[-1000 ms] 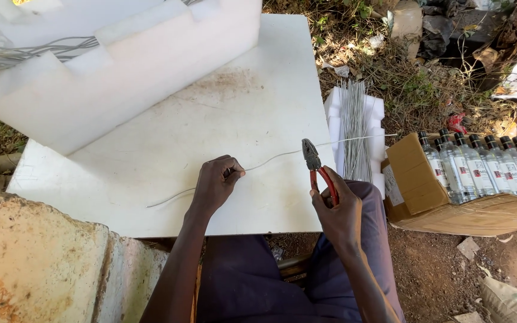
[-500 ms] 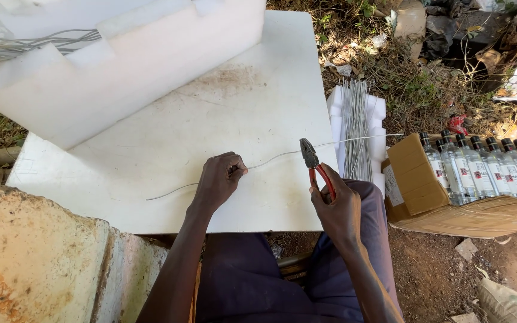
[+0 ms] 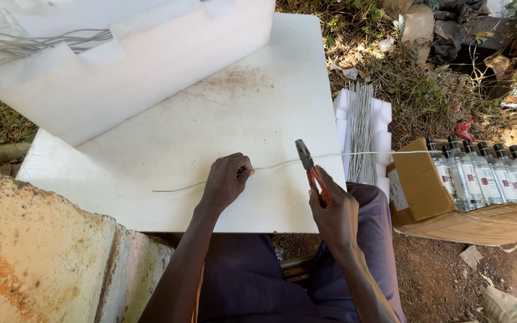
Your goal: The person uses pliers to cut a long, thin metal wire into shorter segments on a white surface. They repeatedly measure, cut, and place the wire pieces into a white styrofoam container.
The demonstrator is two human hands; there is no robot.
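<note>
Outdoors on bare dirt, we work at one white foam board (image 3: 151,179) laid flat like a table.

We see one long wire (image 3: 282,162) running across the board's near part, pinched in our curled left hand (image 3: 227,179); our right hand (image 3: 334,215) is wrapped around one pair of red-handled pliers (image 3: 310,169), nose at the wire. One bundle of cut wires (image 3: 361,128) lies right; one cardboard box (image 3: 444,209) holds nine or so visible bottles (image 3: 486,170).

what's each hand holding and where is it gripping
The left hand pinches a thin wire partway along its length on the white board. The right hand grips red-handled pliers by the handles, jaws at the wire.
</note>
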